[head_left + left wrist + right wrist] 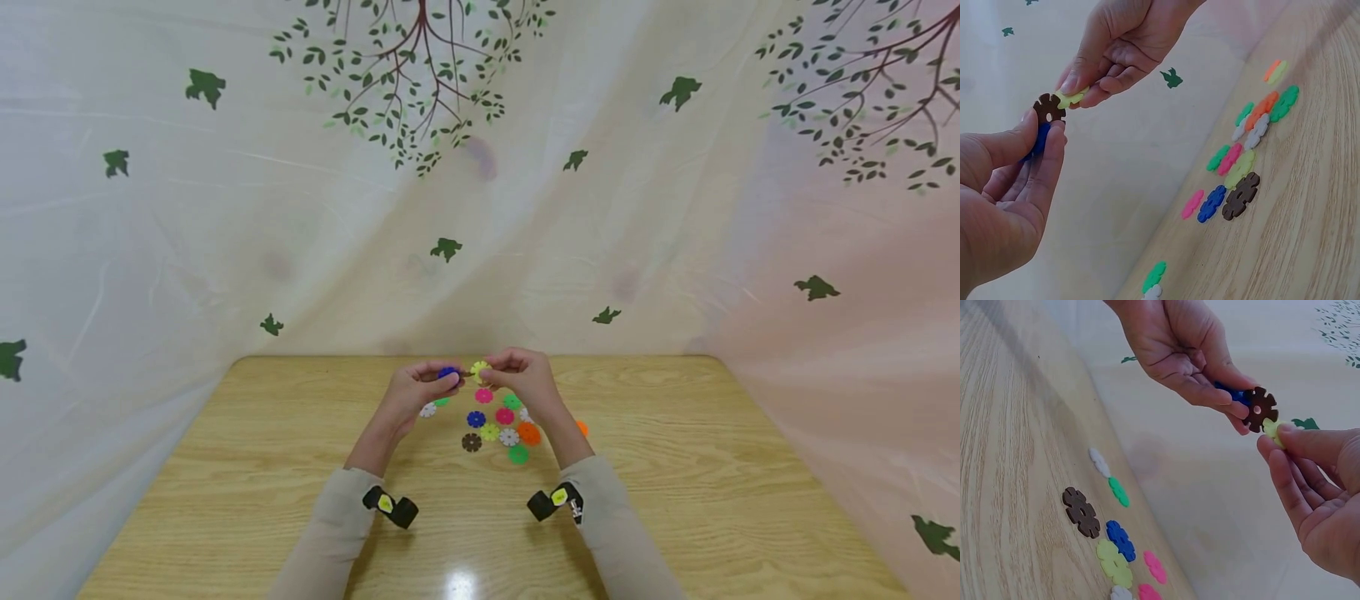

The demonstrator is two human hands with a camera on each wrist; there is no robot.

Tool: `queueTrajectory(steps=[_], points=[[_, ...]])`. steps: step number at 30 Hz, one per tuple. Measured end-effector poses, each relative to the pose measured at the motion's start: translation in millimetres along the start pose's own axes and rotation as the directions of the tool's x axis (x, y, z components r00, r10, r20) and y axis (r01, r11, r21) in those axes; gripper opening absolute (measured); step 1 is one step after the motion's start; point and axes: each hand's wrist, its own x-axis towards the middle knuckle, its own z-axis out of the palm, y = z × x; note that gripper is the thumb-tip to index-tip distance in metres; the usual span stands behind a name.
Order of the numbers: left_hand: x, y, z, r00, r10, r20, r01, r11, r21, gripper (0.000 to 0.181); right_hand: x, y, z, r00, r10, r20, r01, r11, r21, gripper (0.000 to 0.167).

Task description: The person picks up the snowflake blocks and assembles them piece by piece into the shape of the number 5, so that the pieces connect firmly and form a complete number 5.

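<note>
Between thumb and fingers, the left hand (411, 395) (1010, 187) pinches a blue notched disc (448, 372) (1039, 142). A brown notched disc (1049, 109) (1261, 410) stands between the hands, touching the blue one on one side and a yellow disc (480, 372) (1272, 430) on the other. That yellow disc is pinched by the right hand (529, 382) (1322, 487) between thumb and fingertips. Both hands are raised above the far part of the table. How deeply the discs' notches interlock cannot be told.
Below the hands, several loose discs lie on the wooden table (285, 483), among them a brown one (472, 442), a blue one (476, 419) and a green one (518, 454). An orange disc (582, 428) lies beside the right forearm. A patterned curtain (337, 250) hangs behind.
</note>
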Motion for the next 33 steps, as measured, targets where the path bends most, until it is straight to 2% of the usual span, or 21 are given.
queueTrajectory(steps=[10, 12, 16, 19, 21, 27, 33], points=[[-0.7, 0.7, 2.6, 1.0, 0.016, -0.012, -0.016, 1.0, -0.005, 0.032, -2.2, -4.1, 2.7, 1.0, 0.013, -0.008, -0.013, 1.0, 0.01, 0.025], [-0.8, 1.2, 2.5, 1.0, 0.011, 0.003, -0.011, 1.0, 0.002, 0.033, -1.9, -3.2, 1.6, 1.0, 0.017, 0.005, -0.017, 1.0, 0.012, 0.026], [-0.4, 2.2, 1.4, 0.996, -0.014, 0.086, 0.011, 0.999, 0.034, 0.036, -1.0, 0.4, -1.7, 0.999, 0.035, 0.038, -0.035, 0.999, 0.002, 0.026], [-0.1, 2.4, 0.4, 0.989, -0.039, 0.146, 0.027, 0.996, 0.081, 0.038, -0.2, 2.6, -2.3, 0.997, 0.05, 0.056, -0.048, 0.998, -0.031, 0.025], [0.5, 1.9, 0.0, 0.985, -0.061, 0.161, 0.044, 0.993, 0.106, 0.039, 0.5, 2.7, -1.5, 0.996, 0.059, 0.064, -0.056, 0.997, -0.056, 0.024], [2.6, -2.3, -1.5, 0.982, -0.096, 0.163, 0.072, 0.987, 0.145, 0.039, 0.6, 0.5, 2.2, 0.992, 0.092, 0.081, -0.083, 0.991, -0.107, 0.024], [3.9, -3.1, -1.1, 0.986, -0.08, 0.148, 0.066, 0.993, 0.095, 0.038, -1.7, -1.0, -5.8, 0.981, 0.099, 0.17, -0.057, 0.97, -0.238, 0.029]])
